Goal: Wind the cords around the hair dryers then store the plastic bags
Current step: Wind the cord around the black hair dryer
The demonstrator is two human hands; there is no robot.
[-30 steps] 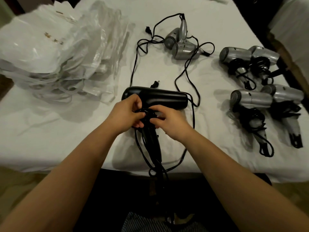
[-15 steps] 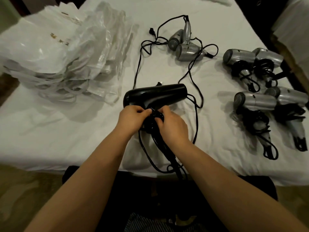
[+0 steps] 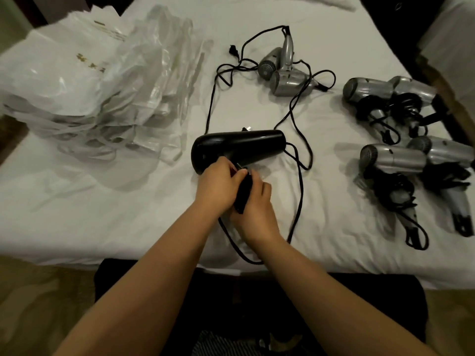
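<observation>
Head view: the black dryer [image 3: 239, 147] lies on the white sheet [image 3: 102, 214] with its barrel running crosswise, the rounded rear end toward the left and the narrower nozzle end toward the right; its handle [image 3: 243, 194] comes off the barrel toward the person, tilted a little to the left at the bottom. The left hand [image 3: 218, 187] is curled round the top of the handle from the left side, just under the barrel, fingers bent over it. The right hand [image 3: 257, 206] grips the same handle from the right and slightly lower, fingers curled, so the two hands touch with the handle showing as a dark strip between them. The barrel sits just beyond both hands. The cord [image 3: 299, 191] leaves the nozzle end, loops out to the right of the right hand, runs down beside the right wrist and passes back under the forearms near the sheet's edge. Whether any turns of cord lie under the fingers cannot be told. Beyond the hands, two silver dryers [image 3: 285, 75] lie with loose cords. Far right of the right hand, four silver dryers [image 3: 401, 155] lie with cords bundled at their handles. The bags [image 3: 84, 86] are heaped well left of the left hand.
</observation>
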